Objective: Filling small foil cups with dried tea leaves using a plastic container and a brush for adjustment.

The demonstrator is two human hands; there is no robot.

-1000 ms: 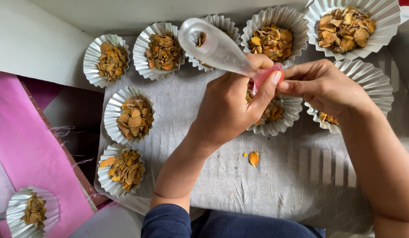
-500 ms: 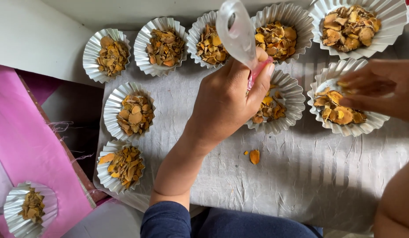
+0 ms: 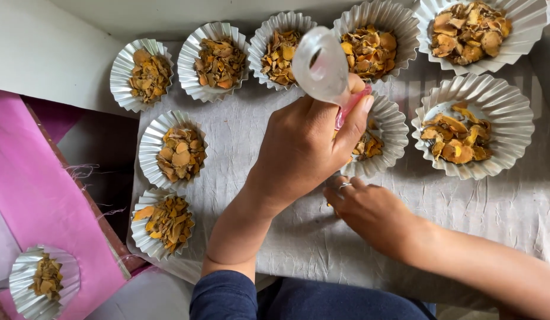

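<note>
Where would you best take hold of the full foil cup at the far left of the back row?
Probably by the fluted rim of the foil cup, pinched on two opposite sides from above. Its thin pleated wall flares outward, the yellow dried pieces are heaped inside, and there are gaps on each side for fingers.

A small clear plastic bottle (image 3: 321, 64) with a pink neck is gripped upside down, base tilted away, over a silver fluted foil cup (image 3: 386, 137) of dried orange-yellow chips sitting on the wrinkled grey cloth (image 3: 275, 237).
</note>
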